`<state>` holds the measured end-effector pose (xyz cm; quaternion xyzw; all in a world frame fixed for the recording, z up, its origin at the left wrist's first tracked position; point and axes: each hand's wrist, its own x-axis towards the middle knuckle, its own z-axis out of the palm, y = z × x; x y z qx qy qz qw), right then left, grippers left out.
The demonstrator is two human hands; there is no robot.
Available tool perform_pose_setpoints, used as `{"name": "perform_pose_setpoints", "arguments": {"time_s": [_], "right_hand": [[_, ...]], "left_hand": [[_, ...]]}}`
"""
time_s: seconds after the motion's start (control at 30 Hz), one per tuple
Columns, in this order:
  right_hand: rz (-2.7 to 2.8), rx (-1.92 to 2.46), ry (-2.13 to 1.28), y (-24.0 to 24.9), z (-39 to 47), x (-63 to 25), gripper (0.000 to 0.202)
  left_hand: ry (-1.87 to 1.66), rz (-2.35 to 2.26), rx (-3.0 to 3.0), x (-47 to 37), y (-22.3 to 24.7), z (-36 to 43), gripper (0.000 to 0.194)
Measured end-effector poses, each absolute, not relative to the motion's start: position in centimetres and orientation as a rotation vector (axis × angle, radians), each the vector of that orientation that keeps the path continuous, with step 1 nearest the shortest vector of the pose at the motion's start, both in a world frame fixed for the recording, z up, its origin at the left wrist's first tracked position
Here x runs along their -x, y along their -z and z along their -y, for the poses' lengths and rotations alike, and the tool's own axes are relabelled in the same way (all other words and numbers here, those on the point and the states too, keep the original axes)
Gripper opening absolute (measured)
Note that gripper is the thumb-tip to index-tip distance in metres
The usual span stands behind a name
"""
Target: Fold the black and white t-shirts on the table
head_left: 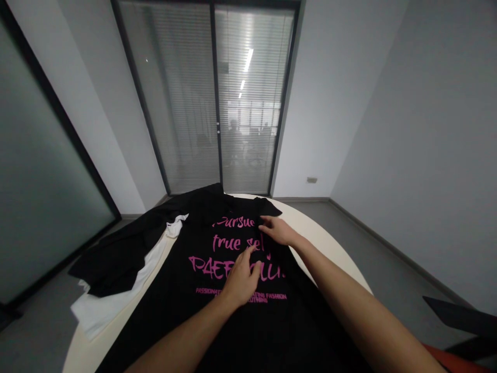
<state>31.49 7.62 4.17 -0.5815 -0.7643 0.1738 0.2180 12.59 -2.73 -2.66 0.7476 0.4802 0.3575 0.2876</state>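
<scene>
A black T-shirt (233,331) with pink lettering lies spread over the round table, its collar end away from me. My left hand (241,277) is over the middle of the print, thumb and fingers apart, holding nothing. Farther up, at the right side of the chest print, my right hand (276,229) has thumb and fingers closed on the shirt's cloth. Part of the lettering is covered by my hands. Beyond my right hand, a short sleeve (269,207) sticks out to the right.
Left of the shirt, another black garment (120,259) lies over a white garment (101,313) at the edge of the cream table (330,238). A glass door with blinds (248,103) stands behind. A dark flat object (462,313) and something red (450,357) are at lower right.
</scene>
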Motion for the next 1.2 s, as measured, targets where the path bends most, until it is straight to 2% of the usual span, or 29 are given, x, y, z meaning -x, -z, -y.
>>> {"name": "perform_pose_setpoints", "arguments": {"time_s": [0.07, 0.23, 0.4, 0.53, 0.73, 0.93, 1.1, 1.2], "right_hand": [[2.202, 1.631, -0.658, -3.9, -7.1, -31.0, 0.047], [2.128, 1.828, -1.099, -3.4, -6.3, -32.8, 0.026], [2.169, 1.724, -1.415, -3.3, -5.4, -35.4, 0.025], [2.1, 1.641, -1.644, -2.8, -5.0, -36.5, 0.03], [2.061, 1.508, -1.506, -1.2, -5.0, -36.8, 0.04], [2.024, 1.455, -1.484, 0.3, -5.1, -37.4, 0.052], [1.937, 1.362, -1.392, 1.8, -4.8, -37.7, 0.052], [1.891, 1.289, -1.329, 2.2, -4.1, -37.5, 0.051]], "left_hand": [[-0.965, -1.293, -2.005, -12.6, 2.8, 2.7, 0.046], [-0.898, -1.142, -2.259, -12.5, 2.4, 3.3, 0.04], [-0.542, -0.721, -2.683, -12.6, 1.5, 4.1, 0.058], [-0.332, -0.647, -2.811, -13.1, 0.7, 4.2, 0.068], [-0.435, -0.703, -2.838, -13.3, 0.3, 4.0, 0.069], [-0.53, -0.538, -2.784, -13.5, 0.5, 4.3, 0.026], [-0.516, -0.489, -2.76, -14.1, 0.7, 5.2, 0.028], [-0.525, -0.493, -2.818, -14.6, 0.9, 5.6, 0.017]]}}
